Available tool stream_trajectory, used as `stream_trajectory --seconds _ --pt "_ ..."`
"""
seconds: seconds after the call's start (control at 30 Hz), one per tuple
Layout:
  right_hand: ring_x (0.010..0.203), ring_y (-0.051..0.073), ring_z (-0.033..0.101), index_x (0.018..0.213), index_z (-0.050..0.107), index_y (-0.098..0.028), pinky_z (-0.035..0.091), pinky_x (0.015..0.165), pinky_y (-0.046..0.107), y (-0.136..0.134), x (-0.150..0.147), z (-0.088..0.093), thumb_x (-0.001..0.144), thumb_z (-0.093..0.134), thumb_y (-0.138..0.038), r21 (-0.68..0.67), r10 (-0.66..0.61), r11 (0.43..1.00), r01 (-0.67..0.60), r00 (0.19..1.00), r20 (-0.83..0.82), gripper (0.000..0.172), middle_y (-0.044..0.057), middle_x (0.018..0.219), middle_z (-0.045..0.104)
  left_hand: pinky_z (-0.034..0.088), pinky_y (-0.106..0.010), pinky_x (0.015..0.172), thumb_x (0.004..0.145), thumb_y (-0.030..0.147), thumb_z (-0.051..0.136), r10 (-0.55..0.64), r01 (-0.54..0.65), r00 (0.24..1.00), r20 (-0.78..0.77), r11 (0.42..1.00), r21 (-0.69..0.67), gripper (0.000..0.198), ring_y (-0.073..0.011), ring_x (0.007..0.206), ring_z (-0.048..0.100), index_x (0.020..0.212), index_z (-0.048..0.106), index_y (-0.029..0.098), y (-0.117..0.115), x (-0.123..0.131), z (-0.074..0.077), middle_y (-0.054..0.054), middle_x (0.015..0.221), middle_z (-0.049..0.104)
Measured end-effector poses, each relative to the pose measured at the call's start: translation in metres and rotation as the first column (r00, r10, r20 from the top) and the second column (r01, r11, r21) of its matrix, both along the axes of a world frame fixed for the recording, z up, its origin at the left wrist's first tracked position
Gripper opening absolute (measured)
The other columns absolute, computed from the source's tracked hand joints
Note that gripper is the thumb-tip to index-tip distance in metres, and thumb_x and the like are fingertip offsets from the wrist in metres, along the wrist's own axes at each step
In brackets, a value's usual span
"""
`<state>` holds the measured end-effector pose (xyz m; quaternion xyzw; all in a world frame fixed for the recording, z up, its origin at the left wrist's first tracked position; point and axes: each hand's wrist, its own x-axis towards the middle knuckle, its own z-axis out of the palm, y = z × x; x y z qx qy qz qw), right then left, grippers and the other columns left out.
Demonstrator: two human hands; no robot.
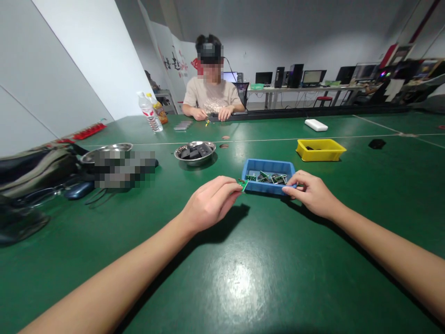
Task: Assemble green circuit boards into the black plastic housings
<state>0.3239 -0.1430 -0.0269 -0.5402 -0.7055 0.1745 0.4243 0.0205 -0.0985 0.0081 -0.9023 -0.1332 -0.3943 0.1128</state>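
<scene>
Between the fingertips of my left hand is a small green circuit board, held just off the near left corner of a blue plastic bin. Several more green circuit boards with dark parts lie inside that bin. My right hand grips the bin's near right corner, thumb against the front wall and fingers at the side. Its fingertips are partly hidden behind the hand.
A steel bowl of dark plastic pieces stands beyond my left hand. Right of the bin is a yellow bin with dark parts. Bottles and a seated person are across the green table; a bag lies left.
</scene>
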Motion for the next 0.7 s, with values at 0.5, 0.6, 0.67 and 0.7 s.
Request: stream_trajectory --seconds 0.5,0.6,0.67,0.7 --pt "0.077 0.021 0.057 0.081 0.071 -0.019 0.045 0.073 0.034 0.097 -0.006 -0.004 0.088 0.057 -0.050 0.134 -0.248 0.962 0.237 0.966 0.071 0.034 0.005 0.079 0.062 0.057 -0.023 0.069 0.098 0.018 0.049 -0.050 0.033 0.979 -0.195 0.995 -0.090 0.014 -0.0133 0.079 0.068 0.094 0.063 0.016 0.000 0.011 -0.013 -0.006 0.091 0.071" --pt "0.079 0.022 0.058 0.087 0.072 -0.020 0.046 0.076 0.035 0.117 -0.014 -0.003 0.088 0.058 -0.053 0.136 -0.262 0.958 0.254 0.964 0.043 0.035 0.006 0.082 0.067 0.056 -0.023 0.067 0.097 0.018 0.049 -0.058 0.038 0.980 -0.190 0.993 -0.108 0.013 -0.0131 0.078 0.068 0.096 0.062 0.016 0.001 0.009 -0.013 -0.006 0.090 0.070" --pt "0.081 0.023 0.059 0.092 0.072 -0.021 0.047 0.079 0.037 0.125 -0.016 -0.003 0.087 0.059 -0.052 0.121 -0.256 0.960 0.251 0.966 0.028 0.034 0.007 0.084 0.070 0.055 -0.023 0.067 0.097 0.017 0.049 -0.066 0.044 0.981 -0.183 0.992 -0.120 0.012 -0.0132 0.077 0.067 0.096 0.061 0.016 0.002 0.009 -0.012 -0.006 0.090 0.070" --pt "0.083 0.024 0.060 0.094 0.071 -0.021 0.048 0.080 0.037 0.128 -0.016 -0.003 0.087 0.060 -0.052 0.114 -0.249 0.963 0.245 0.968 0.017 0.034 0.008 0.086 0.071 0.055 -0.023 0.066 0.096 0.016 0.050 -0.071 0.047 0.981 -0.179 0.990 -0.132 0.011 -0.0133 0.077 0.067 0.096 0.061 0.016 0.002 0.008 -0.012 -0.006 0.090 0.070"
